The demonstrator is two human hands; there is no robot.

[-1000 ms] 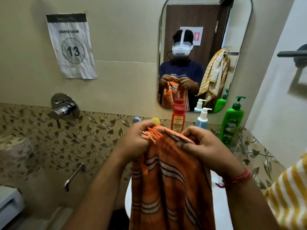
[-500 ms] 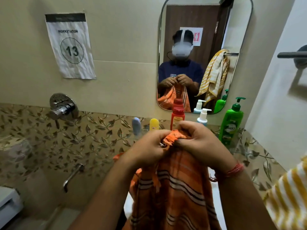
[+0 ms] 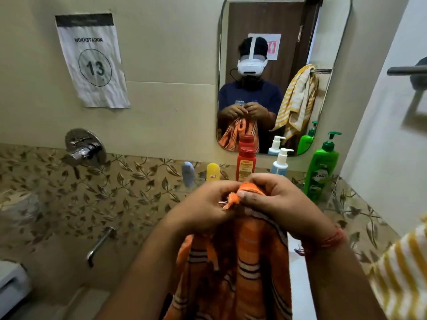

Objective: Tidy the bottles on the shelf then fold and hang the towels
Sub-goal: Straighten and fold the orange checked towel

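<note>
Hands meet at centre frame: left hand (image 3: 203,204) and right hand (image 3: 275,204) each pinch the bunched top edge of the orange striped towel (image 3: 238,273), fingers curled, knuckles nearly touching. Towel body hangs straight down between the forearms. Behind the grip, five bottles stand along the shelf under the mirror (image 3: 284,65): blue, yellow, red bottle (image 3: 246,163), white pump bottle (image 3: 280,162), green pump bottle (image 3: 321,167). A yellow striped towel (image 3: 402,273) crowds the right edge.

A paper sign (image 3: 92,61) reading "13" hangs left of the mirror (image 3: 284,75).
</note>
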